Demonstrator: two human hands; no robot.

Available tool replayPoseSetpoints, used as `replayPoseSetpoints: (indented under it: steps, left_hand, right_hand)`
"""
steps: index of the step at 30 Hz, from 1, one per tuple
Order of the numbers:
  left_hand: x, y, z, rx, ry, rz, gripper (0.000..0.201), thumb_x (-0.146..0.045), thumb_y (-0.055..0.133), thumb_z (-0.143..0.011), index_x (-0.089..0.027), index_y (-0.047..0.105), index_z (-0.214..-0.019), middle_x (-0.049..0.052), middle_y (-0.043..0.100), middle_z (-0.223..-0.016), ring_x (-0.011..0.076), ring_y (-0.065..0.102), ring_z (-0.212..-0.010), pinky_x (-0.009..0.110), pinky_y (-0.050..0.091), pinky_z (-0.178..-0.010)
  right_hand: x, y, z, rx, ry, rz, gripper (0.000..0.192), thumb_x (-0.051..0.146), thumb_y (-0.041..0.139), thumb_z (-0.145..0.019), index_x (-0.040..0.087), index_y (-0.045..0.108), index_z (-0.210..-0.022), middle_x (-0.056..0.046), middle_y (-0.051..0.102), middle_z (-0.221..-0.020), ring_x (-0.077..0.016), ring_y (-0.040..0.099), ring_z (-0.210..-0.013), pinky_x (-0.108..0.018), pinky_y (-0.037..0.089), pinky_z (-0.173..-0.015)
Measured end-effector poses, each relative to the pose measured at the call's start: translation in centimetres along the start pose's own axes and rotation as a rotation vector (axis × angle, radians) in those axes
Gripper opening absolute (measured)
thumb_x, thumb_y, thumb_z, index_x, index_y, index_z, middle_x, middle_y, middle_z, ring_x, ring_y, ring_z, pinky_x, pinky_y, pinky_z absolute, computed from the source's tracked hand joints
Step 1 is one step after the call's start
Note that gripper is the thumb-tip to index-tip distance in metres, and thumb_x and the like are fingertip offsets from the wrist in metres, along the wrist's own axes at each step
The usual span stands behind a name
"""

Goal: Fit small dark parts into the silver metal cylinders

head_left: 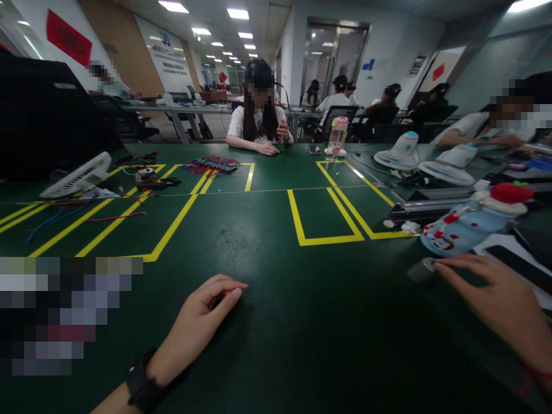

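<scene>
My left hand rests low over the green tabletop, left of the middle. Its thumb and fingertips come together in a pinch, and whatever may be between them is too small to make out. At the right, my right hand reaches in from the edge with its fingers drawn together. Their tips are at the near end of a small dark grey cylinder with a lighter rim, lying on its side. Just behind that cylinder is a light blue bottle with a red, fruit-like top.
A bundle of coloured wires lies ahead to the left, near a white fan part. Two white fans and dark bars sit at the right. Across the table a person works beside a clear bottle.
</scene>
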State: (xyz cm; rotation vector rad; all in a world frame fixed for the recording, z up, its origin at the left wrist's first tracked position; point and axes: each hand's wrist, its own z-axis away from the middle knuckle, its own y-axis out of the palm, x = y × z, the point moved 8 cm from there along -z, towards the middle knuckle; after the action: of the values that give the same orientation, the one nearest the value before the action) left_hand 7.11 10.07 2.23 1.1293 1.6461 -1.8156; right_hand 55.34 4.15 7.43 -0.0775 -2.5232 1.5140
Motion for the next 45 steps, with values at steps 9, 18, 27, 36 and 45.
replayPoseSetpoints:
  steps: [9, 18, 27, 36, 45]
  left_hand:
    - [0.3, 0.2, 0.0, -0.001, 0.021, 0.005, 0.021, -0.034, 0.050, -0.090, -0.026, 0.068, -0.098, 0.002, 0.066, -0.100, 0.0191, 0.061, -0.092, 0.030, 0.049, -0.080]
    - [0.7, 0.7, 0.1, 0.053, 0.043, -0.003, 0.020, -0.036, 0.051, -0.090, -0.027, 0.067, -0.097, 0.001, 0.064, -0.101, 0.0195, 0.061, -0.092, 0.030, 0.048, -0.080]
    - [1.8, 1.1, 0.0, 0.037, 0.076, -0.058, 0.019, -0.039, 0.052, -0.088, -0.030, 0.068, -0.093, -0.001, 0.066, -0.098, 0.0199, 0.062, -0.090, 0.028, 0.049, -0.078]
    - [1.6, 1.5, 0.3, 0.085, 0.069, -0.077, 0.022, -0.043, 0.050, -0.089, -0.028, 0.065, -0.095, 0.000, 0.063, -0.101, 0.0216, 0.058, -0.096, 0.033, 0.044, -0.085]
    - [0.9, 1.7, 0.5, 0.080, 0.093, -0.052, 0.020, -0.042, 0.049, -0.091, -0.028, 0.064, -0.092, -0.002, 0.062, -0.098, 0.0191, 0.058, -0.093, 0.031, 0.042, -0.083]
  right_hand:
    - [-0.1, 0.7, -0.4, -0.004, -0.032, -0.065, 0.034, 0.053, 0.052, -0.078, 0.025, 0.068, -0.088, -0.005, 0.065, -0.100, -0.0228, 0.060, -0.093, -0.038, 0.044, -0.083]
    - [-2.2, 2.5, 0.8, -0.004, 0.216, -0.179, 0.029, 0.048, 0.060, -0.074, 0.027, 0.066, -0.095, -0.003, 0.066, -0.100, -0.0185, 0.061, -0.088, -0.030, 0.044, -0.072]
    - [-2.6, 2.7, 1.6, 0.016, 0.310, -0.114, 0.034, 0.051, 0.059, -0.074, 0.028, 0.065, -0.098, -0.005, 0.066, -0.099, -0.0174, 0.060, -0.078, -0.031, 0.042, -0.064]
    - [-2.4, 2.2, 1.3, -0.065, 0.346, -0.176, 0.045, 0.060, 0.056, -0.062, 0.024, 0.069, -0.087, -0.003, 0.069, -0.088, -0.0222, 0.061, -0.079, -0.034, 0.044, -0.068]
    - [-1.7, 1.9, 1.1, 0.030, 0.342, -0.188, 0.038, 0.051, 0.058, -0.068, 0.024, 0.070, -0.092, -0.003, 0.068, -0.094, -0.0211, 0.061, -0.085, -0.032, 0.042, -0.073]
